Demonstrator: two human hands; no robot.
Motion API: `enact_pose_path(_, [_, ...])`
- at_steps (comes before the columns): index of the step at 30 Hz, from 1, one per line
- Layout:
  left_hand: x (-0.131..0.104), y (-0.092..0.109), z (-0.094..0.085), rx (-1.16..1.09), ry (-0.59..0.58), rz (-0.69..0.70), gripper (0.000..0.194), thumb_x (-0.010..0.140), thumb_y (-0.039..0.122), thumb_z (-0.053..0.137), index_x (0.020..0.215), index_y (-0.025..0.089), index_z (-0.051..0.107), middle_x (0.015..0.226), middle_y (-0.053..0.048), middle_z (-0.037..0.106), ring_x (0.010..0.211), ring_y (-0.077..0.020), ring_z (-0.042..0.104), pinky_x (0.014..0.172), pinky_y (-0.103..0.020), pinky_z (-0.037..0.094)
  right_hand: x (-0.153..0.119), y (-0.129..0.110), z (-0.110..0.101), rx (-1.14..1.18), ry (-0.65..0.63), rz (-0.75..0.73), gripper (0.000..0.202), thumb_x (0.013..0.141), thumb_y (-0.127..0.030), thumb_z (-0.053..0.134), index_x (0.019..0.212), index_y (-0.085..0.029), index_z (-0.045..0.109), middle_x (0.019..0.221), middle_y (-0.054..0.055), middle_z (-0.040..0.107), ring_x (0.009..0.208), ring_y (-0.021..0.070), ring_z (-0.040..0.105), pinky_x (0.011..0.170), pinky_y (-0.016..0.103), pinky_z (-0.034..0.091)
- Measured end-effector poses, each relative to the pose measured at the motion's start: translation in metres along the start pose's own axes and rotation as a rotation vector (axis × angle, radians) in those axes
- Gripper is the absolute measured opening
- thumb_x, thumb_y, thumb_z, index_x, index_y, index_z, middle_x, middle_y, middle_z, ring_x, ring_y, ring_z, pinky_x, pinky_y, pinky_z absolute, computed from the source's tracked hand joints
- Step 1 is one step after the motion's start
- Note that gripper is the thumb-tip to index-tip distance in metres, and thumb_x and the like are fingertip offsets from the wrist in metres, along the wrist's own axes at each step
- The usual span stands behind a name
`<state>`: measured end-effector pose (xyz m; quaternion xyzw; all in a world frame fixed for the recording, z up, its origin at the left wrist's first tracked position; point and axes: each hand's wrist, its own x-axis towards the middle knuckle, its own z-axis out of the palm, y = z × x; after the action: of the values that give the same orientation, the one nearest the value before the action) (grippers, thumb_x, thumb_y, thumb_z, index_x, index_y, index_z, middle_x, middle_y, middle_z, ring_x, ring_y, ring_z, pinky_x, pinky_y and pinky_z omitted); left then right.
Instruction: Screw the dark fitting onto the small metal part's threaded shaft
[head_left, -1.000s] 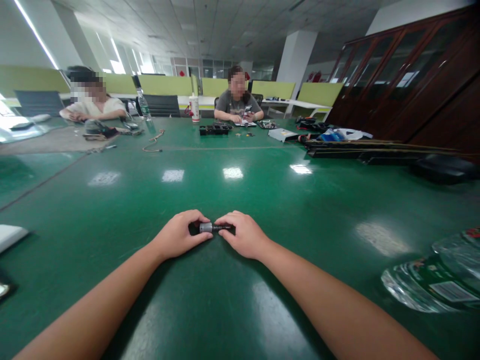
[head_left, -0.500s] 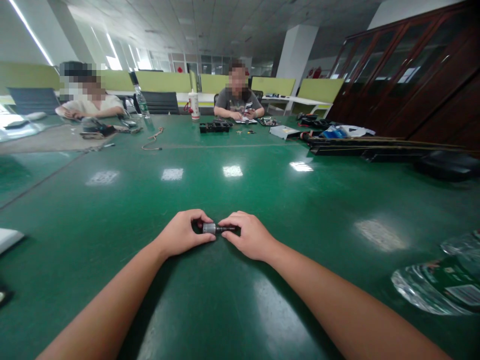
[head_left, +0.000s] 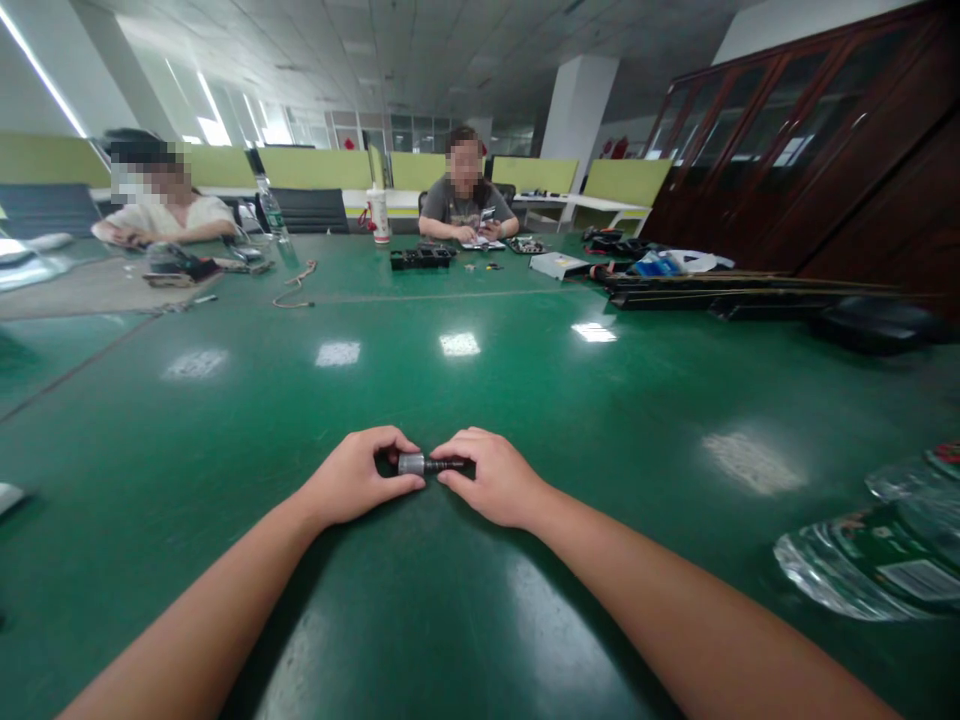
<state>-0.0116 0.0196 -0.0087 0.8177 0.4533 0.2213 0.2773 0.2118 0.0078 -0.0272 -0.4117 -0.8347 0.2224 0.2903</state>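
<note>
Near the middle of the green tabletop [head_left: 375, 380] is a small metal part: a silver cylinder [head_left: 411, 463] with a thinner, dark ribbed shaft [head_left: 448, 464] sticking out to the right. My left hand [head_left: 349, 482] grips the cylinder end, thumb on the near side and fingers on the far side. Around the shaft, the thumb and fingers of my right hand [head_left: 499, 482] are closed in the same way. The part lies about level with the table between the two hands. Whether it touches the tabletop, I cannot tell.
Large water bottles [head_left: 862, 565] lie at the right edge. Black rails [head_left: 675, 295] and a black object [head_left: 877, 325] are at the back right. Across the table, one person [head_left: 469, 200] holds a phone and another [head_left: 169, 215] sits at left, near a rope [head_left: 296, 290].
My view has shifted slightly, moving the background a little to the left. Both hands keep their hold on the metal part, with scarcely any change in grip.
</note>
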Motion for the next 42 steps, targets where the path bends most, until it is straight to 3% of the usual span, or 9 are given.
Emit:
enact_pose_path(12, [-0.0006, -0.0005, -0.0023, 0.015, -0.007, 0.015, 0.025, 0.077, 0.037, 0.073, 0.094, 0.019, 0.068, 0.089, -0.003, 0.071, 0.083, -0.0194, 0.064, 0.077, -0.031, 0.050, 0.0013, 0.0000, 0.0022, -0.024, 0.015, -0.011, 0.021, 0.084, -0.022, 0.069, 0.105, -0.022, 0.072, 0.096, 0.004, 0.071, 0.090, 0.0184, 0.059, 0.083, 0.032, 0.044])
enact_pose_path(42, [-0.0020, 0.0007, -0.0020, 0.024, 0.015, 0.019, 0.023, 0.076, 0.038, 0.074, 0.088, 0.019, 0.067, 0.084, -0.001, 0.069, 0.078, -0.0186, 0.063, 0.072, -0.029, 0.049, -0.0028, 0.0018, -0.0061, -0.105, 0.058, 0.064, 0.012, 0.083, -0.017, 0.066, 0.094, -0.021, 0.071, 0.094, 0.003, 0.070, 0.093, 0.0193, 0.058, 0.085, 0.035, 0.041])
